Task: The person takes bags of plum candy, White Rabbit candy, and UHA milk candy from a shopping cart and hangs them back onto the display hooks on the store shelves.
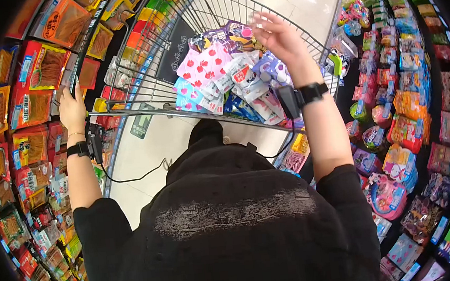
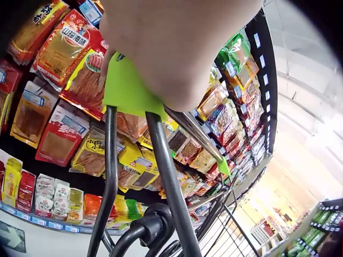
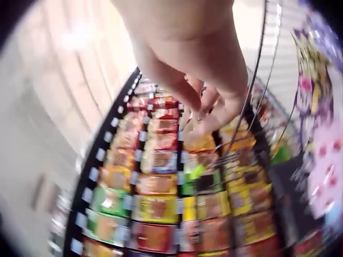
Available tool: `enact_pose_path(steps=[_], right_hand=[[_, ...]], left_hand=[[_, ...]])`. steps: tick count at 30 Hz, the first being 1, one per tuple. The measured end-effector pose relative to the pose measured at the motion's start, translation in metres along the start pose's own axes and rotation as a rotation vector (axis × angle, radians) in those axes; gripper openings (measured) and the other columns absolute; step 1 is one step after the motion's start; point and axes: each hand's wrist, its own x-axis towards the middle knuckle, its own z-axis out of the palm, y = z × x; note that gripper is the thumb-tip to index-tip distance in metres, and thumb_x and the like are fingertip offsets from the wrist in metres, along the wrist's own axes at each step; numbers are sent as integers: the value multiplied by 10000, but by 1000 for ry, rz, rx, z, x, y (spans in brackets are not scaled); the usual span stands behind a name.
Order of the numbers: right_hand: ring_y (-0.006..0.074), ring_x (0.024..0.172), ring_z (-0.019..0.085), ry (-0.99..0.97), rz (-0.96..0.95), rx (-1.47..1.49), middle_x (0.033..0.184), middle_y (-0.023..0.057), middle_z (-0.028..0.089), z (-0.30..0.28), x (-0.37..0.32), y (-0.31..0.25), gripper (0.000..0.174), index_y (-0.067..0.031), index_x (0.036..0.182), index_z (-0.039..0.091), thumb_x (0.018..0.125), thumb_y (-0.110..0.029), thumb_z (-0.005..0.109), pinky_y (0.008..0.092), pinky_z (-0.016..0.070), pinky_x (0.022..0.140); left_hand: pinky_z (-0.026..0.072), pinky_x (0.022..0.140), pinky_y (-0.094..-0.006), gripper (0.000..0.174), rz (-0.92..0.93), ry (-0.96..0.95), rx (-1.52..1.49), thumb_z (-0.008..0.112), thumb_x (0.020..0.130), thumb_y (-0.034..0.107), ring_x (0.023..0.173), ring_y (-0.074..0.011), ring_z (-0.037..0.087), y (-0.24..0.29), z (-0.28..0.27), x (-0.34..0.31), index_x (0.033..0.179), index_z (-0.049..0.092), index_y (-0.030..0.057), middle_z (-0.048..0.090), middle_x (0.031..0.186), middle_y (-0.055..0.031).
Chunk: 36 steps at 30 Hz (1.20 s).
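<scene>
My left hand [image 1: 72,108] rests on the left end of the shopping cart's handle, its fingers pointing forward past the bar. In the left wrist view the palm lies over the green handle end piece [image 2: 126,88]. Raised over the right side of the cart [image 1: 180,112], my right hand [image 1: 280,36] is empty, its fingers loosely bent. Beneath it the basket holds a heap of bags: a pink package with red prints [image 1: 205,64], a purple bag [image 1: 237,35], white packets [image 1: 243,74] and a light purple package [image 1: 272,69].
Shelves of packaged snacks [image 1: 44,65] stand close along the left. On the right, racks of colourful packets [image 1: 392,99] line the aisle. A dark panel [image 1: 174,48] stands inside the cart's left part. Pale floor tiles [image 1: 137,175] show below the handle.
</scene>
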Motion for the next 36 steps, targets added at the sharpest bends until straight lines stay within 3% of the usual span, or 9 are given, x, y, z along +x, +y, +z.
enact_pose_path(steps=[4, 6, 8, 18, 22, 24, 28, 30, 36], right_hand=[[238, 841, 653, 10, 29, -1269, 999, 109, 657, -94, 80, 78, 285, -35, 1035, 608, 750, -49, 603, 324, 517, 733], [200, 898, 623, -98, 329, -1749, 982, 102, 656, -134, 100, 110, 452, -107, 1104, 608, 673, -158, 733, 313, 487, 798], [311, 1115, 514, -77, 361, -2131, 1157, 118, 584, -132, 88, 126, 728, -160, 1223, 534, 565, -279, 819, 415, 397, 959], [328, 1235, 370, -110, 552, -2323, 1292, 159, 444, -105, 126, 153, 884, -87, 1234, 481, 481, -360, 856, 475, 335, 992], [357, 1176, 443, -319, 518, -2287, 1221, 201, 498, -87, 129, 163, 848, -55, 1112, 582, 411, -447, 855, 468, 369, 973], [341, 1064, 551, -744, 827, -1957, 1083, 212, 585, -101, 138, 189, 945, -32, 1170, 519, 391, -437, 869, 438, 436, 908], [311, 908, 631, -615, 544, -2146, 967, 151, 643, -66, 94, 212, 659, -31, 1160, 472, 582, -138, 771, 407, 511, 741], [304, 895, 633, -847, 579, -2180, 947, 139, 646, -63, 80, 216, 525, -60, 1078, 566, 586, -116, 741, 403, 510, 737], [300, 876, 625, -670, 330, -2032, 898, 108, 652, -73, 18, 180, 425, -204, 1058, 630, 643, -119, 664, 396, 501, 747]], left_hand=[[451, 766, -469, 526, -34, -11, 6, 367, 915, 500, 913, -405, 568, 8, -3, 6, 1129, 527, 47, 574, 1053, -220], [451, 764, -459, 507, 10, 13, -53, 377, 917, 489, 917, -398, 567, 9, -3, 13, 1131, 530, 56, 581, 1043, -212], [450, 765, -444, 461, -21, -29, -65, 397, 925, 445, 924, -386, 565, 14, -7, 17, 1146, 534, 64, 589, 1036, -198], [434, 838, -395, 374, 54, -81, -161, 444, 931, 296, 997, -352, 551, 22, -6, 44, 1176, 524, 25, 574, 1101, -189], [434, 834, -397, 366, 21, -100, -156, 444, 932, 284, 992, -357, 552, 28, -7, 48, 1167, 526, 15, 577, 1092, -192], [432, 833, -401, 363, 32, -97, -158, 437, 935, 282, 990, -359, 550, 28, -7, 51, 1167, 523, 17, 581, 1082, -188], [420, 826, -415, 342, 69, -74, -131, 428, 931, 263, 975, -352, 544, 27, -2, 55, 1173, 520, 40, 582, 1070, -178], [415, 826, -416, 335, 79, -50, -129, 430, 929, 258, 967, -348, 543, 31, -1, 58, 1175, 522, 50, 583, 1054, -169], [381, 893, -414, 392, 154, 17, -67, 440, 934, 301, 1030, -354, 497, 13, 15, 62, 1213, 491, 30, 544, 1120, -179]])
